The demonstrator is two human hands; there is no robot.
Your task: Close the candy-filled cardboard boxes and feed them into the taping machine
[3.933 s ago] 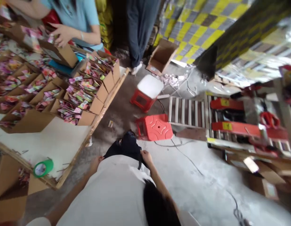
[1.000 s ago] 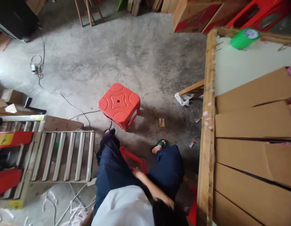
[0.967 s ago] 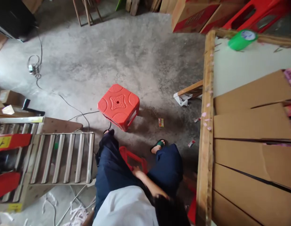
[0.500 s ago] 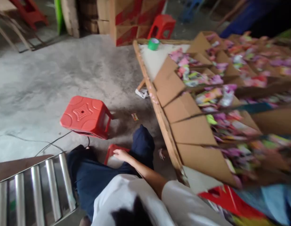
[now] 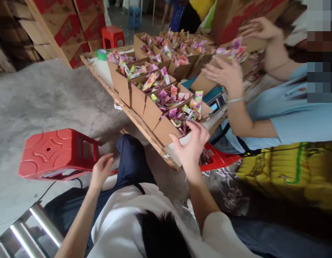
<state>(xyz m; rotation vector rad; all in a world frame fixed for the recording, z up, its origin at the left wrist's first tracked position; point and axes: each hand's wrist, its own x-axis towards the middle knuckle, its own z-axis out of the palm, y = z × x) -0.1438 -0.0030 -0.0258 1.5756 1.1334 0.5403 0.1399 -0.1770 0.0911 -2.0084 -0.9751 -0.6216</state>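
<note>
Right now the right hand (image 5: 191, 145) is lifted with its grip open and empty, fingers spread just at the near edge of the nearest cardboard box (image 5: 168, 123) of bright sachets (image 5: 182, 111), which sits at the corner of the counter (image 5: 140, 122). The left hand (image 5: 101, 168) hangs low, open too and holding nothing, near the red stool (image 5: 57, 154) on the floor. To pick well here, I judge it best to come down from above and pinch only a few sachets, since they lie loose and heaped. Countable: one green tape roll (image 5: 102, 54), two red stools in view, a co-worker's two hands (image 5: 225, 73), and at least eight boxes, the far ones blurred.
</note>
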